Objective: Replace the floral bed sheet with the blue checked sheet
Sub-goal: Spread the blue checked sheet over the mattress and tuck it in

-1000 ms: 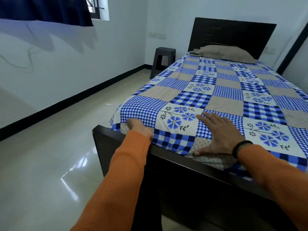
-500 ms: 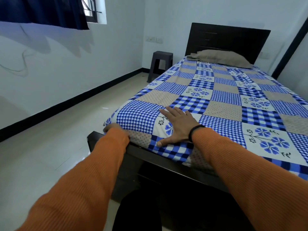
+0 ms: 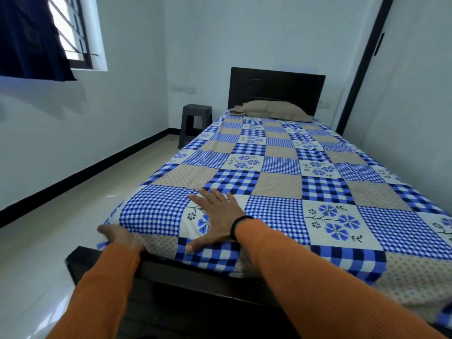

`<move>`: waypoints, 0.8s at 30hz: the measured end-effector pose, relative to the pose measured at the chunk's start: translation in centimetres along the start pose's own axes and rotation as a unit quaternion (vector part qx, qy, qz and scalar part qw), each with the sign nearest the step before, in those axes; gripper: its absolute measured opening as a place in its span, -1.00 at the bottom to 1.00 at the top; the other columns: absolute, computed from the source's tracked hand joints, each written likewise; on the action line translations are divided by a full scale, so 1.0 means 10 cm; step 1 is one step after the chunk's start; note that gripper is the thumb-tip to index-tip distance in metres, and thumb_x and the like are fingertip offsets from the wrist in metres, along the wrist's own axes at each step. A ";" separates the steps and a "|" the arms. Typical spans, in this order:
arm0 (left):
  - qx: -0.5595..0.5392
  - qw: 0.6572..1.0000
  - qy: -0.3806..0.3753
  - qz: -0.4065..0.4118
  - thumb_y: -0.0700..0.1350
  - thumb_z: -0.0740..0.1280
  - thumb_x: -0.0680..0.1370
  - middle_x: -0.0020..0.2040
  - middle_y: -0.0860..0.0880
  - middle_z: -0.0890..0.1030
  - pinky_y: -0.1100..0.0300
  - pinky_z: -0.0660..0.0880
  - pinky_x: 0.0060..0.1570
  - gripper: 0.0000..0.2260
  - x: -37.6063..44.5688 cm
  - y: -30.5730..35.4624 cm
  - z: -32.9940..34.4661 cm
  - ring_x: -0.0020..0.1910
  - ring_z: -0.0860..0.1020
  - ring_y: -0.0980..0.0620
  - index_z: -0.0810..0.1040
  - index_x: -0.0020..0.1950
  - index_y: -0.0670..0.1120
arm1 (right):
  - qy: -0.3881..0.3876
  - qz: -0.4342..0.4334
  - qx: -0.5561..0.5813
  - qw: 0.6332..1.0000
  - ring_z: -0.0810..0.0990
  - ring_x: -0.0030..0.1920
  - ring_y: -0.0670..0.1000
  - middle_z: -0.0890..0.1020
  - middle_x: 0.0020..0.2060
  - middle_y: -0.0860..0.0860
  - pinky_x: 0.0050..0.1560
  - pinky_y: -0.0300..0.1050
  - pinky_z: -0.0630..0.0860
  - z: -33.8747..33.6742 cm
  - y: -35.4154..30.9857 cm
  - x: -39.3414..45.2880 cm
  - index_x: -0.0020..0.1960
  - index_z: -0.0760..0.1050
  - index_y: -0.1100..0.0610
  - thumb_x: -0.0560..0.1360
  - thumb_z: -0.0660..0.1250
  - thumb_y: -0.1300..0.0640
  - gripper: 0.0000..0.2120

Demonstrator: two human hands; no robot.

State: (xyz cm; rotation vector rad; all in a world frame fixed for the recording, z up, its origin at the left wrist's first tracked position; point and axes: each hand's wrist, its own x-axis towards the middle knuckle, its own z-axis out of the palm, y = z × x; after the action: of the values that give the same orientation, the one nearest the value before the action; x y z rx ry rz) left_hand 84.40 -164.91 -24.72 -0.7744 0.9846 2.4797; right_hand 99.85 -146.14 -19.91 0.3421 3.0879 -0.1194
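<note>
The blue checked sheet [image 3: 281, 192] is already spread over the whole bed. It reaches from the tan pillow [image 3: 274, 110] by the dark headboard [image 3: 277, 86] down to the foot of the bed. No other sheet can be seen, so the old floral one looks to be gone.

The right hand [image 3: 216, 216] lies flat on the sheet near the foot corner, fingers spread wide, pressing the cloth down. The left hand [image 3: 119, 237] is at the very corner of the mattress, low by the dark bed frame [image 3: 186, 277]. Its fingers are hidden, so I cannot tell if it pinches the cloth or just pushes it.

I think the job is almost done. What is left looks like tucking this corner in and smoothing small wrinkles farther up the bed.
</note>
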 end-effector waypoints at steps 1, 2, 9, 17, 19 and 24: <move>-0.002 0.999 -0.040 -0.006 0.23 -0.06 0.66 0.46 -0.10 0.46 -0.16 0.59 0.00 -0.52 0.01 -0.01 0.02 0.33 0.51 -0.18 0.43 0.41 0.06 | 0.000 0.002 0.003 1.000 -0.25 0.63 0.08 -0.25 0.62 -0.16 0.53 0.39 -0.29 0.00 0.01 0.01 0.58 -0.32 -0.29 0.12 0.36 -0.65 0.30; -0.004 0.997 -0.074 -0.001 0.20 -0.06 0.64 0.35 -0.08 0.57 -0.06 0.59 -0.09 -0.52 0.05 -0.02 0.02 0.27 0.56 -0.15 0.54 0.28 0.03 | -0.001 0.003 0.004 1.000 -0.25 0.63 0.08 -0.25 0.62 -0.16 0.53 0.39 -0.29 0.00 0.02 0.01 0.58 -0.31 -0.29 0.12 0.36 -0.65 0.29; 0.199 0.960 -0.007 0.196 0.45 0.17 0.44 0.50 -0.10 0.42 -0.14 0.46 0.27 -0.18 -0.03 0.35 0.04 0.39 0.45 -0.19 0.29 0.56 -0.02 | -0.005 -0.002 -0.004 1.000 -0.26 0.63 0.09 -0.29 0.61 -0.17 0.53 0.40 -0.26 0.03 0.09 0.03 0.57 -0.35 -0.31 0.10 0.29 -0.70 0.29; 0.555 0.686 -0.064 0.465 0.10 -0.01 0.73 0.01 -0.05 0.60 0.14 0.28 0.01 -0.53 0.10 0.33 -0.29 0.00 0.51 -0.03 0.60 0.09 -0.15 | 0.016 -0.040 -0.020 0.999 -0.21 0.63 0.04 -0.20 0.63 -0.16 0.53 0.41 -0.19 0.05 0.08 0.25 0.59 -0.30 -0.30 0.18 0.01 -0.77 0.15; 0.568 0.669 -0.050 0.477 0.13 -0.03 0.73 -0.08 -0.06 0.60 0.10 0.31 -0.04 -0.47 0.13 0.29 -0.25 -0.09 0.51 -0.04 0.61 0.00 -0.16 | 0.026 -0.053 0.002 0.998 -0.20 0.63 0.01 -0.18 0.64 -0.16 0.53 0.41 -0.19 0.02 0.03 0.42 0.59 -0.26 -0.32 0.28 -0.07 -0.73 0.01; 0.613 0.648 -0.032 0.451 0.15 -0.06 0.72 0.05 -0.06 0.65 0.06 0.44 0.07 -0.52 0.17 0.27 -0.21 0.03 0.57 -0.07 0.59 0.16 -0.05 | -0.008 -0.064 0.022 0.998 -0.22 0.63 0.05 -0.19 0.64 -0.14 0.52 0.42 -0.24 -0.04 -0.24 0.98 0.58 -0.24 -0.35 0.33 -0.20 -0.69 -0.09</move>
State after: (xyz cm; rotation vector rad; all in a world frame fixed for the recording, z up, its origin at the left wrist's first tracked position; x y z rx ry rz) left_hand 82.43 -168.05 -25.72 0.3977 2.9626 1.4947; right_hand 89.78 -146.29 -19.75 0.1434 3.0931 -0.1926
